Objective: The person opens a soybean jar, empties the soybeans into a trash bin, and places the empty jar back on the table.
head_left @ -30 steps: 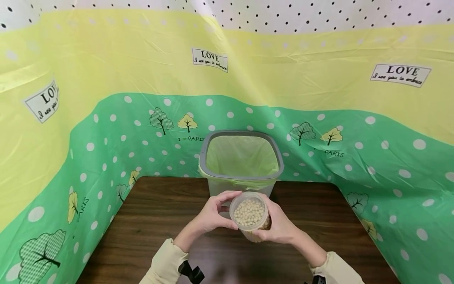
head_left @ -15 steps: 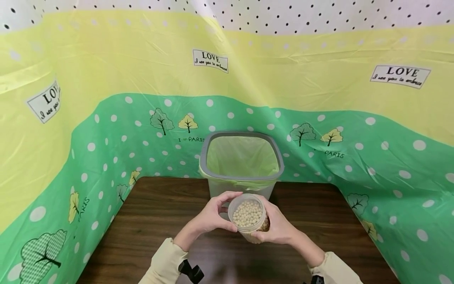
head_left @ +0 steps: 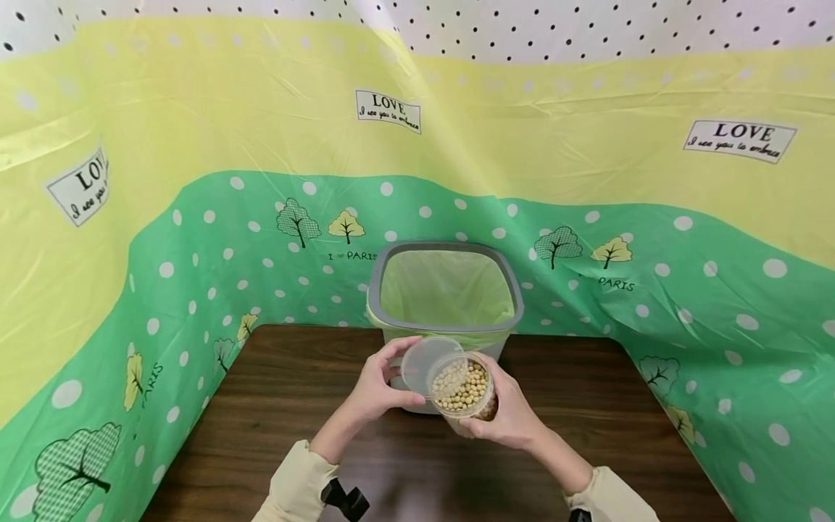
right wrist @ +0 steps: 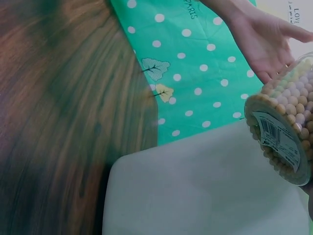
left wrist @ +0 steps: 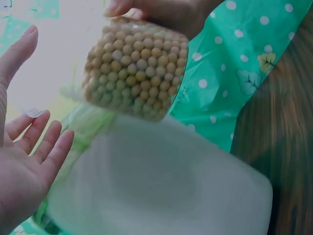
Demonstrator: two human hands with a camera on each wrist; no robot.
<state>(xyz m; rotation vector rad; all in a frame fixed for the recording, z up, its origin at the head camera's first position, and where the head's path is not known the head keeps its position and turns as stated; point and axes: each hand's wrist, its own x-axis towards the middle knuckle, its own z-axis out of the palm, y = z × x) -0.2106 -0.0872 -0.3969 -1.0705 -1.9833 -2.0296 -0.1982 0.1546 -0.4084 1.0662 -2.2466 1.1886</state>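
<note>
My right hand (head_left: pixel 512 412) grips a clear round jar (head_left: pixel 471 395) packed with small tan balls that look like soybeans, its mouth tipped toward me in the head view. In my left hand (head_left: pixel 373 383) a translucent round lid (head_left: pixel 416 366) is pinched between fingers and thumb; it is off the jar and overlaps the left part of the mouth in this view. The left wrist view shows the jar (left wrist: pixel 134 71) from the side, with the left hand (left wrist: pixel 32 161) beside it. A barcode label (right wrist: pixel 275 138) is on the jar's bottom in the right wrist view.
A bin with a grey rim (head_left: pixel 450 325) and a pale green liner (head_left: pixel 450 286) stands at the table's back, just beyond both hands. Brown wood-grain tabletop (head_left: pixel 280 406) lies underneath. A yellow and green printed curtain (head_left: pixel 313 130) surrounds the table on the back and sides.
The lid has come off the jar; my left hand has moved it up and left, uncovering the balls. My right hand and the jar have stayed almost in place.
</note>
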